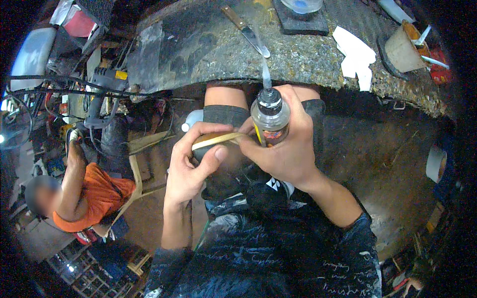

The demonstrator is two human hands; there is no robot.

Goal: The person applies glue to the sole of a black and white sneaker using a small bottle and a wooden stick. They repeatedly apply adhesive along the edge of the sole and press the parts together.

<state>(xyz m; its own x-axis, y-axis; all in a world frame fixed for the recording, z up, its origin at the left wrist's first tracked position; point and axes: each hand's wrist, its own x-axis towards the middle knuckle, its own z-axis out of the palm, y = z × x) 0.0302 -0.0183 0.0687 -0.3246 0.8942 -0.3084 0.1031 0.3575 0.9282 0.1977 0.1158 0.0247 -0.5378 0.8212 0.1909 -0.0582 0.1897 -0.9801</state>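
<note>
My left hand [186, 174] has its fingers and thumb closed round a thin curved piece [214, 141], brown on top with a cream edge, perhaps a shoe sole. In my right hand [295, 156] is a clear plastic squeeze bottle [270, 118] with a black cap and a pale pointed nozzle tilted up and away from me. The right thumb and fingertips also meet the near-right end of the curved piece. Both hands are above my lap, just short of the bench edge. The piece's underside is partly hidden by my left fingers.
A worn, crusted workbench [303, 57] lies ahead. On it are a wooden-handled knife [239, 25], white paper scraps [355, 55] and a pot [400, 48] with sticks. Left are a grey power tool [103, 82], cables and a person in orange [94, 198]. A pale roll [436, 164] stands right.
</note>
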